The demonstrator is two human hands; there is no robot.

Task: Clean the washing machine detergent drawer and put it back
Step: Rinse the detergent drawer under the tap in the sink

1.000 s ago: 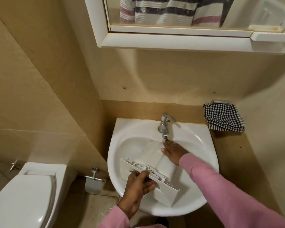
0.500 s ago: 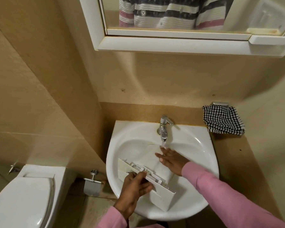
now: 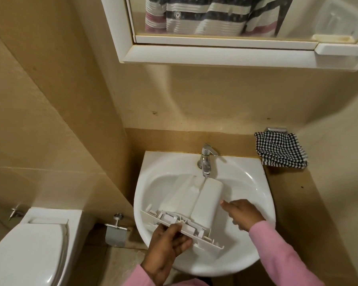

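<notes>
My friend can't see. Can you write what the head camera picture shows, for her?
A person's left hand grips the front of a white detergent drawer lying in a sink under the tap, with the right hand just beside it. A checked cloth hangs to the right; a toilet stands to the left.

No legible text, round emblem [image 3: 177, 14] on striped shirt [image 3: 215, 19] unreadable

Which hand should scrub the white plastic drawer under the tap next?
Likely right. The right hand is free, fingers beside the white plastic detergent drawer below the chrome tap; the left hand grips its front panel.
</notes>
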